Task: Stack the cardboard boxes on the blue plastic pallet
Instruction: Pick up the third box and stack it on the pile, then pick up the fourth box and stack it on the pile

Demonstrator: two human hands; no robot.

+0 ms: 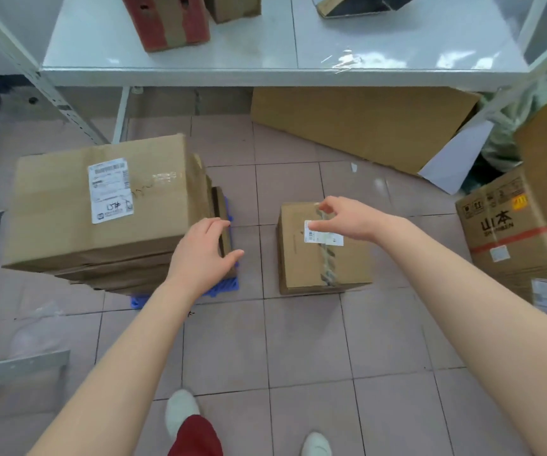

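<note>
A stack of cardboard boxes stands on the blue plastic pallet (222, 287), of which only the front and right edges show. The top box (101, 205) is large and carries a white shipping label. My left hand (201, 255) hovers by the stack's right side, fingers apart, empty. A smaller taped cardboard box (321, 258) with a small white label sits on the tiled floor to the right of the pallet. My right hand (341, 218) is over its top, fingers spread, holding nothing.
A white table (265, 74) stands behind, bearing a red-and-brown box (166, 21) and other cartons. A flattened cardboard sheet (364, 126) leans under it. Printed boxes (509, 238) stand at the right. A metal shelf post (51, 93) rises at the left. My feet are below.
</note>
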